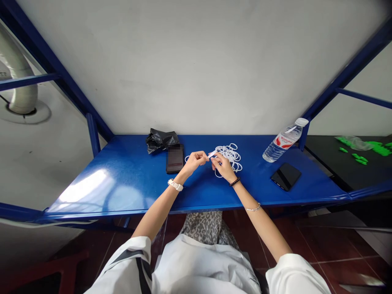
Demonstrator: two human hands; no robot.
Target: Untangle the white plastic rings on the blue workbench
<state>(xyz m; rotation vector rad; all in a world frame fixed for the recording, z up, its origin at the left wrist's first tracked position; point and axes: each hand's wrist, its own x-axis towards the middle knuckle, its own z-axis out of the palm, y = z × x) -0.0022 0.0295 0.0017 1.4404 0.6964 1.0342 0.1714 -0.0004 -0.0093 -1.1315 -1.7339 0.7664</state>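
Above the blue table (147,192), my left hand (196,161) and my right hand (223,165) meet at a small white piece (212,154). The fingers of my left hand are pinched on its left end. My right hand's fingers are closed at its right end. Behind and beside my right hand lies a pile of white rings (234,155), partly hidden by that hand. Another white ring shows in part just left of my left fingers, beside a dark phone (174,159).
A crumpled black plastic bag (161,140) lies behind the dark phone. At the right are a water bottle (283,141) and a black phone (286,176). Green pieces (378,148) lie on a black surface at far right. Blue frame posts rise at both table ends.
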